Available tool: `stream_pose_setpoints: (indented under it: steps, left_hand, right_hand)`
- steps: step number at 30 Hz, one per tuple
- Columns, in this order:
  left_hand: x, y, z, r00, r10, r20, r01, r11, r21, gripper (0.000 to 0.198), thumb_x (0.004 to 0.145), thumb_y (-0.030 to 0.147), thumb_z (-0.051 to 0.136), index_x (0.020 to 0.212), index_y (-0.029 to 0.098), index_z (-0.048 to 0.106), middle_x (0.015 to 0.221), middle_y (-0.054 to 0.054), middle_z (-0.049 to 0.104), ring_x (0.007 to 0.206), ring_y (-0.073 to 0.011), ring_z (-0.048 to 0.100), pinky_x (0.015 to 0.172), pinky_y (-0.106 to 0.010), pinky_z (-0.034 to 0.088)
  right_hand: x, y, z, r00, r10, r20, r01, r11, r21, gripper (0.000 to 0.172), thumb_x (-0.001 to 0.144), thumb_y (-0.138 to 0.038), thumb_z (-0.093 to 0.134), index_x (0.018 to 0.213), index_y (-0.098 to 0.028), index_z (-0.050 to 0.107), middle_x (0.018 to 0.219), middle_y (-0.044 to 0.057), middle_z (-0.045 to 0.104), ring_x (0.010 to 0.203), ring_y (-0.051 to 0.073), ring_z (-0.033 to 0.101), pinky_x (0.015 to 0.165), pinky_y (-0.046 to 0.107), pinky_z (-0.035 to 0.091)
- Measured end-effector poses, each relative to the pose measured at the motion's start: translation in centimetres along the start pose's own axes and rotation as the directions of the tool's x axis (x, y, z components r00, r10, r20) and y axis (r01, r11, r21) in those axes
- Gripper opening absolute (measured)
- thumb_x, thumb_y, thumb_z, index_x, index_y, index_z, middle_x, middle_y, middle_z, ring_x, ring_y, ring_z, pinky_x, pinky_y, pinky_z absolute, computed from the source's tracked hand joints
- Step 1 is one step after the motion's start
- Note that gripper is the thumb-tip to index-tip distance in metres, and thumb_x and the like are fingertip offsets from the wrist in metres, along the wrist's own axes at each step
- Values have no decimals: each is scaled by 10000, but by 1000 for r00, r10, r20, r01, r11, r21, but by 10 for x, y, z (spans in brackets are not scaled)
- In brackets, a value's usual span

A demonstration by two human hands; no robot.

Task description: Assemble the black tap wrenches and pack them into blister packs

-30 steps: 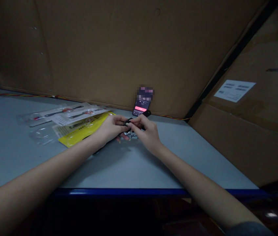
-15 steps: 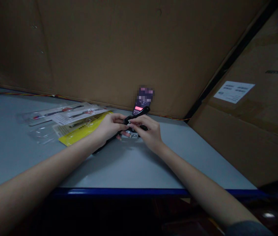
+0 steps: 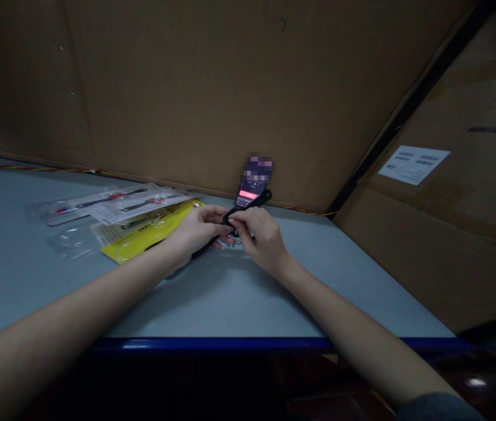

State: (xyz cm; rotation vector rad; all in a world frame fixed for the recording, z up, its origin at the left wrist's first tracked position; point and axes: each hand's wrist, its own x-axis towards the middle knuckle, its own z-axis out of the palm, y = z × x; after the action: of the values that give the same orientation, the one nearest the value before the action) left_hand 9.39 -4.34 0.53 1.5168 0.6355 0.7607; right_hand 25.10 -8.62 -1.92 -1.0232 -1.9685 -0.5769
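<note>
Tilted further upright since the earlier frame, the long black-handled tool (image 3: pixel 251 202) now points toward the smartphone (image 3: pixel 247 194), just in front of it. The left hand (image 3: pixel 197 229) and right hand (image 3: pixel 259 238) pinch it between their fingertips, with yellow card packaging (image 3: pixel 143 237) left of them.

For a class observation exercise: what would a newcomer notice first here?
The person's left hand and right hand meet mid-bench around a black-handled tool. Just behind, a lit phone leans against the cardboard wall. To the left, a bright yellow package lies on the grey bench.
</note>
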Motion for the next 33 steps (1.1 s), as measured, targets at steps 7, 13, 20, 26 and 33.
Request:
stream_pose_setpoints:
  steps: [7, 13, 20, 26, 33]
  left_hand:
    - [-1, 2, 3, 999, -32, 14, 32, 999, -8, 174, 718, 94, 614, 887, 131, 630, 704, -1, 645, 589, -91, 621, 470, -164, 410]
    - [0, -2, 10, 998, -49, 33, 51, 997, -49, 168, 727, 68, 586, 884, 101, 636, 628, -1, 625, 533, -94, 610, 437, -166, 404]
    - [2, -6, 10, 991, -136, -16, 133, 982, -134, 195, 707, 35, 573, 880, 85, 646, 632, -30, 643, 508, -91, 606, 423, -154, 400]
    - [3, -8, 7, 983, -176, -44, 166, 972, -165, 129, 698, 52, 596, 811, 85, 648, 610, -47, 642, 537, -98, 611, 437, -146, 404]
    - [2, -6, 5, 985, -156, -69, 146, 981, -129, 151, 695, 28, 559, 797, 85, 655, 580, -27, 625, 494, -72, 578, 433, -140, 390]
  right_hand:
    - [0, 4, 5, 997, 60, -47, -58, 997, 49, 166, 883, -133, 390, 1001, -198, 488, 885, 60, 604, 812, 169, 560, 721, 302, 439]
    - [-2, -3, 12, 976, 206, -75, -207, 978, -14, 207, 840, -93, 408, 1020, -189, 444, 802, 28, 582, 706, 144, 546, 606, 251, 397]
    - [4, -7, 6, 982, 174, 80, -172, 985, -31, 222, 827, -69, 388, 879, -188, 569, 765, 41, 548, 733, 165, 534, 639, 264, 396]
    - [2, -5, 4, 984, 173, 36, -177, 973, 148, 288, 826, -59, 387, 914, -174, 637, 764, 40, 543, 718, 144, 537, 655, 261, 430]
    - [3, -2, 3, 990, 138, 39, -143, 970, 197, 202, 832, -195, 525, 985, -162, 654, 790, 48, 567, 698, 137, 533, 630, 270, 445]
